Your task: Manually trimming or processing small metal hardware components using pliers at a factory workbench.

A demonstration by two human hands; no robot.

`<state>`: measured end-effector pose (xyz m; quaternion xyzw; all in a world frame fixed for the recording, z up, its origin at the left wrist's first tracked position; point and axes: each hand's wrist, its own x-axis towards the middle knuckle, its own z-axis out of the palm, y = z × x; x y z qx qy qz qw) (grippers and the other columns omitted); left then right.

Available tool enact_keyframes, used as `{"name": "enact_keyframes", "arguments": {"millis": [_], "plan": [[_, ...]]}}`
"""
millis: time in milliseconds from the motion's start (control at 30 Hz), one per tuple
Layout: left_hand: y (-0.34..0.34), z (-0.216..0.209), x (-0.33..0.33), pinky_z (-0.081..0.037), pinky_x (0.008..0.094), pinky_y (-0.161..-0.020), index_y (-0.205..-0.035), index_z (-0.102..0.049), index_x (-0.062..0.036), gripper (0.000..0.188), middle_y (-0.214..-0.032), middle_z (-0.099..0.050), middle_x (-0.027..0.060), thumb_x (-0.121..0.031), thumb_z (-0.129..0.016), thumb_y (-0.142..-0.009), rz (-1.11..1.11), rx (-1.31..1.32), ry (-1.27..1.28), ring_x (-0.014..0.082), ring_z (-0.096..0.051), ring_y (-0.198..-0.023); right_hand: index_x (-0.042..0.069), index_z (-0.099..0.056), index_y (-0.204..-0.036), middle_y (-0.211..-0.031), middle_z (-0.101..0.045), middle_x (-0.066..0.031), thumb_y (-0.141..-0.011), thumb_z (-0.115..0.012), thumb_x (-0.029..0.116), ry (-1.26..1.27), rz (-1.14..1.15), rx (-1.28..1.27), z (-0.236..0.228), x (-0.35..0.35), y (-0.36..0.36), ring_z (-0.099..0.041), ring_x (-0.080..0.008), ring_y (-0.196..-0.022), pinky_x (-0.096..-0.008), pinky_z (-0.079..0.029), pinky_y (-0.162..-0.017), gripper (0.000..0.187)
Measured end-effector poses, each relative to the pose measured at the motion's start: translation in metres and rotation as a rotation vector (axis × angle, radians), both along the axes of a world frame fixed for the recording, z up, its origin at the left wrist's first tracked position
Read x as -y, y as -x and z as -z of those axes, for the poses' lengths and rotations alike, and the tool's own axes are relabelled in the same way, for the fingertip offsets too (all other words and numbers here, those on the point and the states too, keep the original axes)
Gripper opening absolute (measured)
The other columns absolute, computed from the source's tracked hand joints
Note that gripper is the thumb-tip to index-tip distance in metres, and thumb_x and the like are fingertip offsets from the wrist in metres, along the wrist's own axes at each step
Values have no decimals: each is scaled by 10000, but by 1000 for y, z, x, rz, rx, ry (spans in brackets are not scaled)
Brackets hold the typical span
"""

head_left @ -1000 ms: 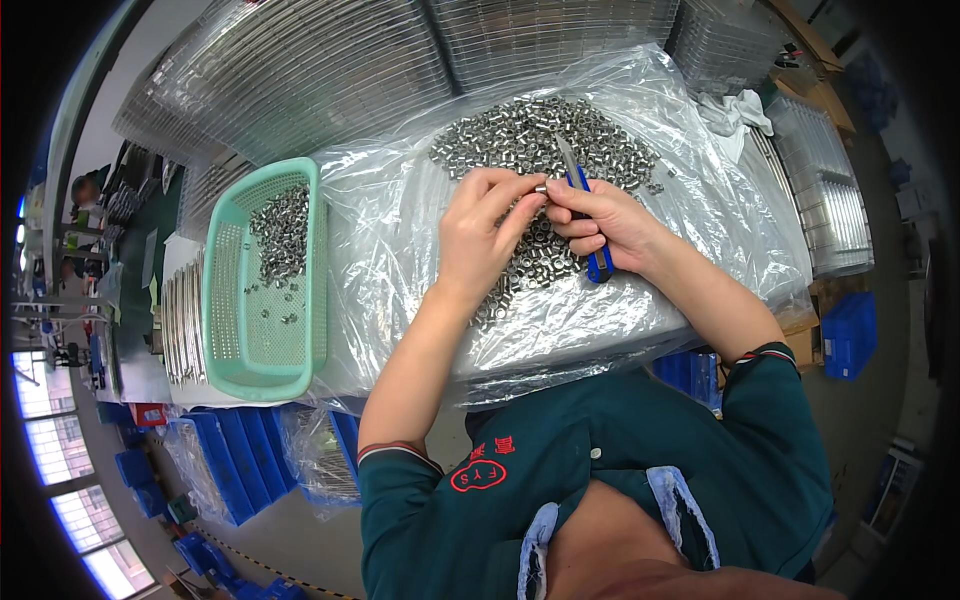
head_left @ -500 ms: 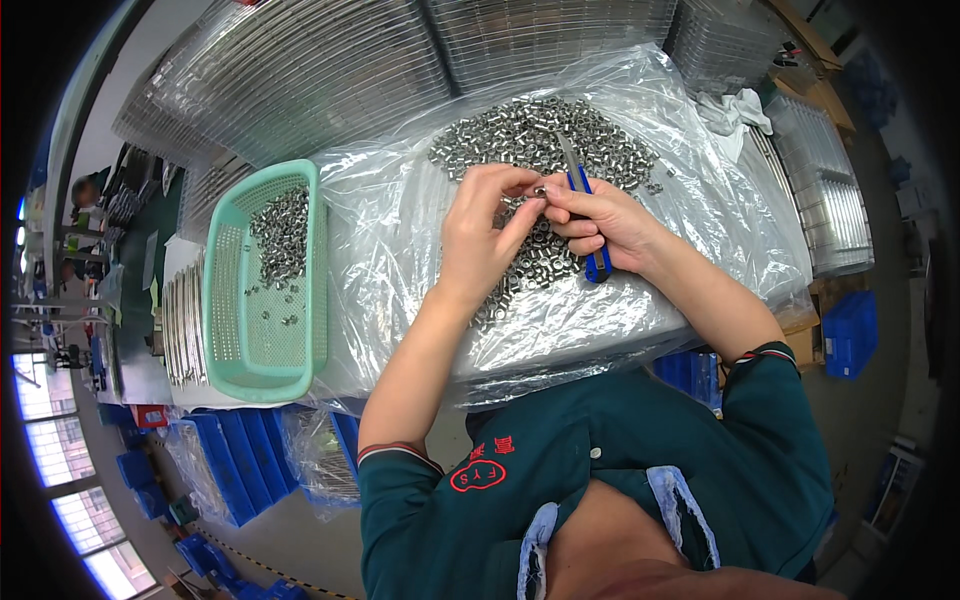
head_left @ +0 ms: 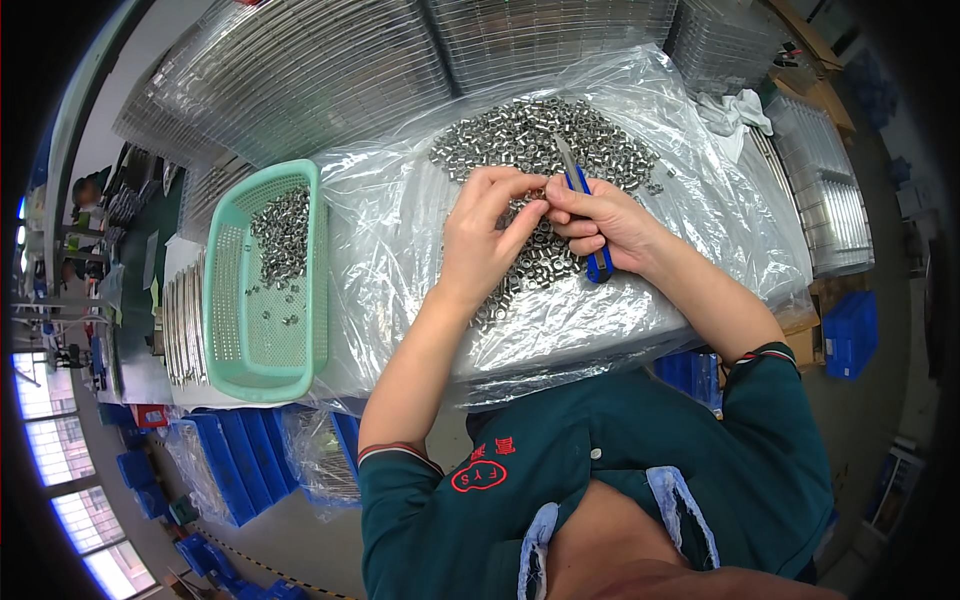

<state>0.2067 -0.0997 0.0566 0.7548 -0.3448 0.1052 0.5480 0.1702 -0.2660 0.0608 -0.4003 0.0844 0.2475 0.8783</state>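
Observation:
My right hand (head_left: 615, 222) is closed around a blue utility knife (head_left: 598, 258), whose bare blade points away from me. Thumb and forefinger of my left hand (head_left: 485, 232) pinch together against the right fingertips. Between the fingertips of both hands is a small metal sleeve, now almost wholly covered by them. Both hands are over a spread pile of short shiny metal sleeves (head_left: 540, 130) on the plastic-covered table. To the left, a green perforated basket (head_left: 316, 290) contains more sleeves (head_left: 280, 235), heaped toward its far end.
Clear plastic sheeting (head_left: 380, 250) covers the tabletop. Stacked clear trays (head_left: 300, 80) line the far side, with further trays (head_left: 825, 200) at the right. A white cloth (head_left: 735, 112) lies at the far right. Blue bins (head_left: 235, 465) stand below the table at the left.
The fingertips have shifted slightly and now cover the metal sleeve that showed between them before. The knife tilts a little differently; both arms stay in place.

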Motion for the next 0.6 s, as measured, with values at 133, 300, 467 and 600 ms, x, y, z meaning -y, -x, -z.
{"name": "enact_keyframes", "arguments": {"millis": [133,300,467,600], "plan": [[0,-1,-2,-474,273,-652,-909,-622,-47,165,-902,-557,81,-55,-650,-746,-18,8,9,193,-577,-815,98,-502,-817,-681,-482,45,-850,-590,212,2,-4,-10,-1,-1,0,-337,29,-447,-114,-249,-345,148],[-1,2,-1,-484,238,-633,-960,-600,-33,215,-967,-544,85,3,-633,-751,9,54,-27,155,-563,-832,89,-492,-874,-689,-466,44,-844,-598,209,22,4,29,-2,-1,1,-337,30,-451,-114,-249,-347,163],[1,-2,-2,-476,233,-638,-962,-599,-41,218,-967,-544,81,2,-630,-751,9,-23,-6,153,-557,-842,73,-496,-951,-703,-452,41,-839,-603,193,46,-6,57,-4,-1,1,-335,30,-455,-112,-250,-351,195],[1,-3,-3,-470,232,-634,-960,-609,-47,214,-957,-541,74,0,-626,-752,4,-11,-21,152,-549,-841,68,-500,-961,-702,-452,40,-838,-602,183,53,2,56,-6,-2,2,-336,29,-456,-112,-249,-353,197]]}}
